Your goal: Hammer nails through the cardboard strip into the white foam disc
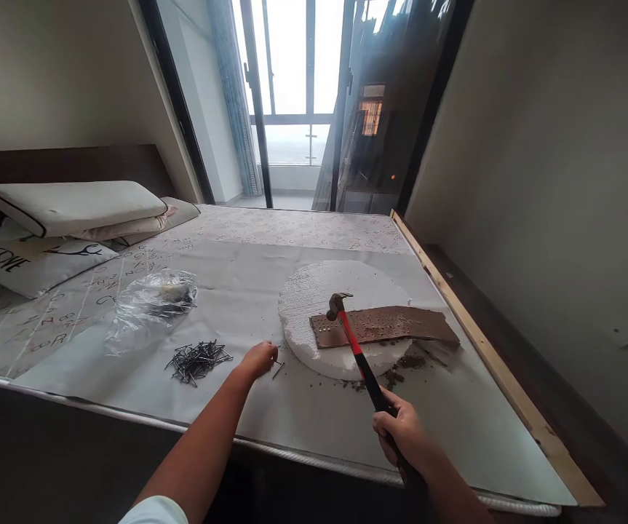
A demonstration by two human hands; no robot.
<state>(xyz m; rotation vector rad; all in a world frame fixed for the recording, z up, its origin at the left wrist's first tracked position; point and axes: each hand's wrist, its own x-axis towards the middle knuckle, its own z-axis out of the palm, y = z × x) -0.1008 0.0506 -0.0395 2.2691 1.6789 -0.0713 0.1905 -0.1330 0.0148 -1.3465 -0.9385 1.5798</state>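
Your right hand (405,435): closed round the grip of the hammer (358,353), head raised above the near-left end of the wooden strip (384,325).
Your left hand (257,359): fingers pinched on a single nail (277,368), low over the bed sheet (292,415), at 9 o'clock of the foam disc (319,298).
Wooden strip: studded with nail heads, lying across the foam disc, its right end overhanging.
Loose nails (198,359): heaped at 9 o'clock of your left hand; plastic bag (150,306) beyond.
Risks, as judged: soft foam on a mattress gives under a blow, so the strip may jump or tip at its unsupported end; a glancing strike could catch fingers steadying the nail; stray nails may roll into the bedding.
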